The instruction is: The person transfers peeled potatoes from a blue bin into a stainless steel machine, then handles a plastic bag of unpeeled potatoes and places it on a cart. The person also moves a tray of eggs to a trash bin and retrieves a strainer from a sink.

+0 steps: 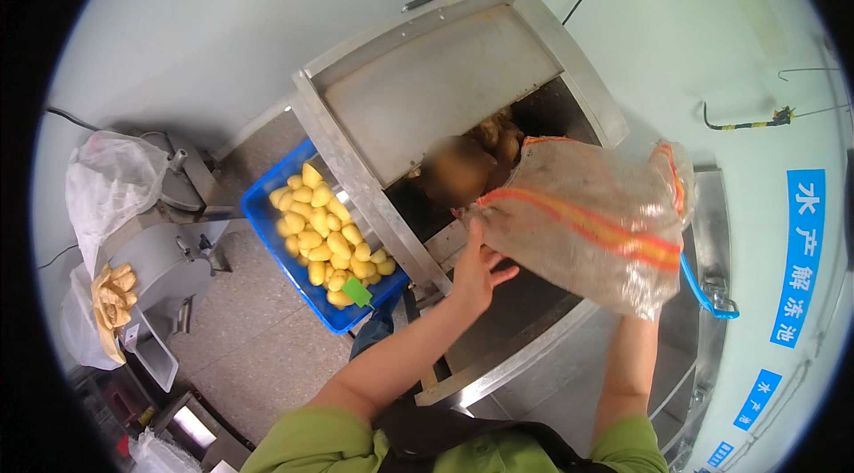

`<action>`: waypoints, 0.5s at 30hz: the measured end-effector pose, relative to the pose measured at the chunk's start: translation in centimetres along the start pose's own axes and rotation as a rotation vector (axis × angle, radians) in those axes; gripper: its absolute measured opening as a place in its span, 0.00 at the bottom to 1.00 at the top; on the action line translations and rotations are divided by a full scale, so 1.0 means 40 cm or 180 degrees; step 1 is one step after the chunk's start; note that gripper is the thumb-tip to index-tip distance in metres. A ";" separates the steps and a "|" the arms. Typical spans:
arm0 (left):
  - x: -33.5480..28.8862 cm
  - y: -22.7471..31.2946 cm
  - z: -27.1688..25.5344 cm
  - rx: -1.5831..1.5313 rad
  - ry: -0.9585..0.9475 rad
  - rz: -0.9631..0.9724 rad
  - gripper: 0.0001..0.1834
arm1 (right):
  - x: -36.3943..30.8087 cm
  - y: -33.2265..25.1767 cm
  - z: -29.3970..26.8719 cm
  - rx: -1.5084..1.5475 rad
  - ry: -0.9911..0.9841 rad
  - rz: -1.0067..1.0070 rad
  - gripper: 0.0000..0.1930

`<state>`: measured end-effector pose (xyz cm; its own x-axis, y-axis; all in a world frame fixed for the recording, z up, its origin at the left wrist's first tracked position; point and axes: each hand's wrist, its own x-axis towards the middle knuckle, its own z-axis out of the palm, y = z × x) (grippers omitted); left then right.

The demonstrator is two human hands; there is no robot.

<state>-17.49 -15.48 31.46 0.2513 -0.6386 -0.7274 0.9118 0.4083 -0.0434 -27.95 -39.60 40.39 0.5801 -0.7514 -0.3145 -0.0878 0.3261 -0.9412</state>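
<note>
A translucent woven sack (587, 224) with orange-red stripes is tilted over the steel machine (440, 86), its mouth toward the machine's opening. Brown, unpeeled potatoes (500, 137) lie at that mouth and in the opening; part of them is blurred. My left hand (480, 270) touches the sack's lower edge near the mouth, its visible fingers stretched and apart. My right forearm (630, 366) rises to the sack's closed end. The sack hides my right hand and its fingers.
Left of the machine, a blue crate (334, 320) of peeled yellow potatoes stands on the floor, with a green tag (358, 292) at its near side. Farther left is a grey machine (173, 246) with plastic bags. A steel basin (569, 375) is at right, beside the wall.
</note>
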 end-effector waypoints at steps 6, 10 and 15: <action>0.246 0.036 0.019 -0.0111 -0.0529 0.0095 0.14 | 0.027 -0.057 -0.039 0.0069 0.0297 -0.0158 0.18; 0.155 0.075 0.137 0.0412 -0.1112 0.0959 0.16 | 0.047 -0.117 -0.102 0.0120 0.0347 -0.0356 0.17; 0.167 0.009 0.098 0.1332 -0.0806 0.0952 0.23 | 0.019 -0.094 -0.147 -0.0411 0.0409 -0.0149 0.15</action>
<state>-14.23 -22.15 29.28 0.5410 -0.6924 -0.4774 0.8271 0.3351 0.4513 -31.95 -44.77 42.95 0.4787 -0.8338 -0.2752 -0.1712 0.2188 -0.9606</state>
